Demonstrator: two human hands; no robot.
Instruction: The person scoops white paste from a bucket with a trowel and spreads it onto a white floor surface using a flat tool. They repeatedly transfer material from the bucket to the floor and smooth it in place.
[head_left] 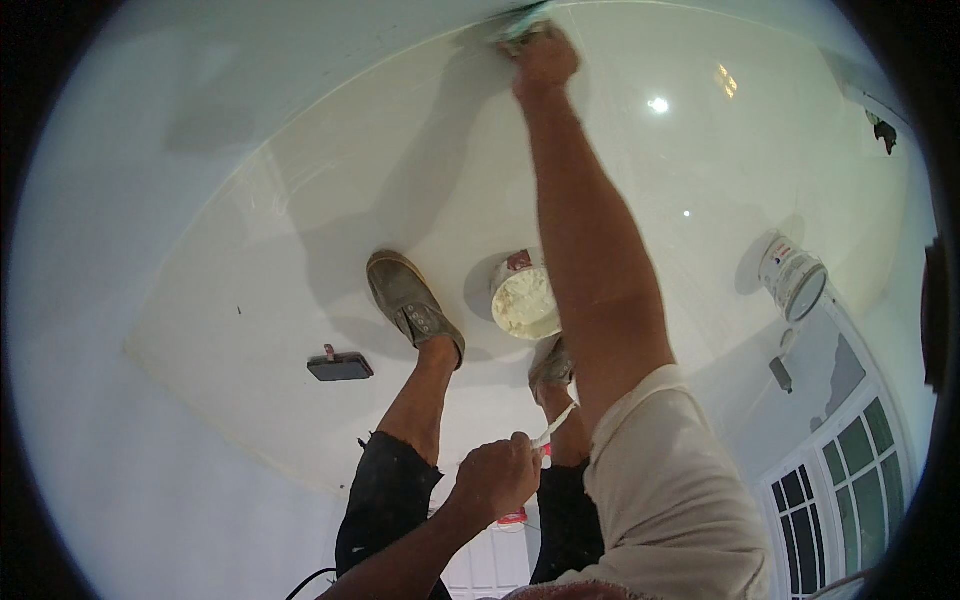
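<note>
My right hand (pixel 548 58) reaches far out at the top, its fingers closed round a flat, pale teal tool (pixel 522 24) that is smeared by motion. The tool is at the edge where the glossy floor (pixel 420 130) meets the bluish-white wall (pixel 230 90). Close to my body, my left hand (pixel 498 478) grips a putty knife (pixel 555 426), seen nearly edge-on and coated with whitish paste. Between my feet and partly behind my right forearm stands a bucket (pixel 527 303) of cream-coloured paste.
My shoes (pixel 408 300) stand on the floor beside the bucket. A dark phone-like block (pixel 340 367) lies left of them. At the right are a grey-white paint can (pixel 793 278) and a small grey object (pixel 781 375), near paned windows (pixel 850 470).
</note>
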